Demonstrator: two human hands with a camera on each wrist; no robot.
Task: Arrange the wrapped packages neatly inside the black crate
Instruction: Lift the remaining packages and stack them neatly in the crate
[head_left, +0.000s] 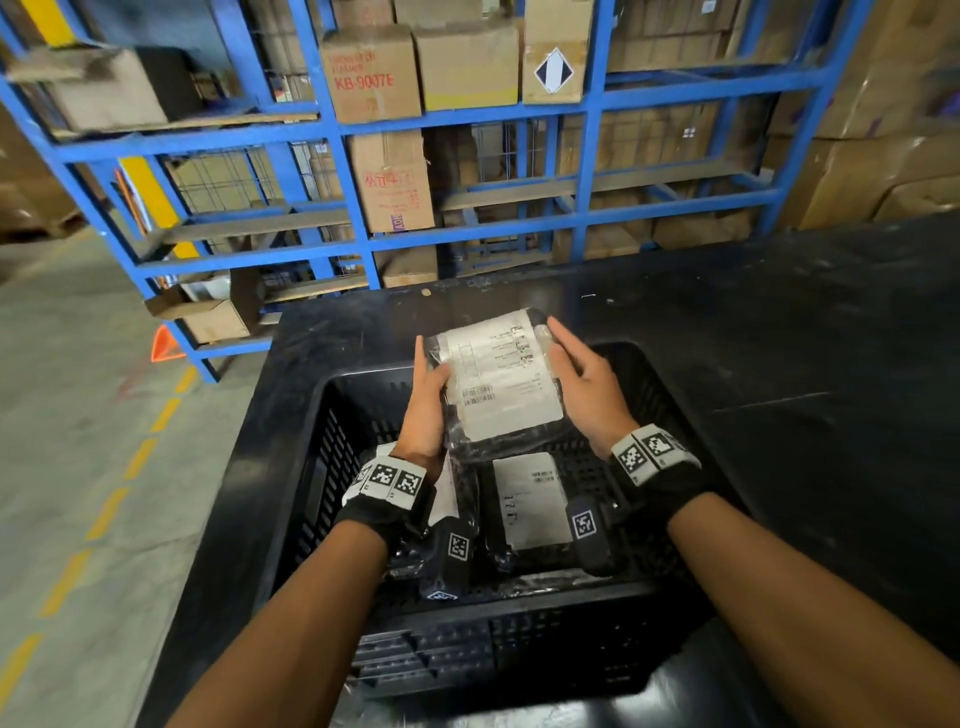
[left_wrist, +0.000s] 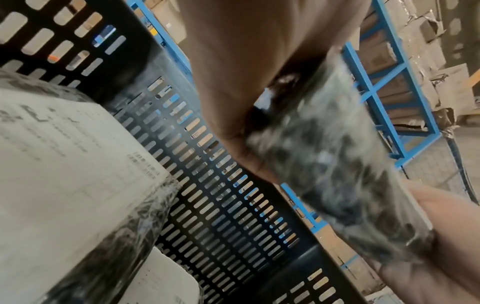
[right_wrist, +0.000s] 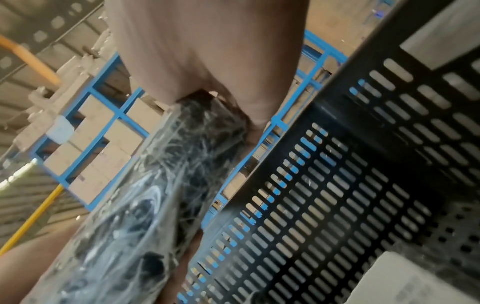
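Note:
A black wrapped package (head_left: 498, 384) with a white label hangs tilted above the black crate (head_left: 332, 447). My left hand (head_left: 428, 400) grips its left edge with the thumb on top, and my right hand (head_left: 584, 379) holds its right edge. The wrist views show the package's plastic underside (left_wrist: 327, 164) (right_wrist: 155, 197) with my fingers beneath it. Inside the crate lie a labelled package (head_left: 530, 499) at centre and another package (head_left: 444, 499) on the left, partly hidden by my left wrist. That one shows up close in the left wrist view (left_wrist: 64, 174).
The crate sits on a black table (head_left: 805, 364), with bare tabletop to its right and behind. Blue metal racks (head_left: 587, 156) full of cardboard boxes stand beyond the table. An orange cone (head_left: 166, 345) stands on the concrete floor at left.

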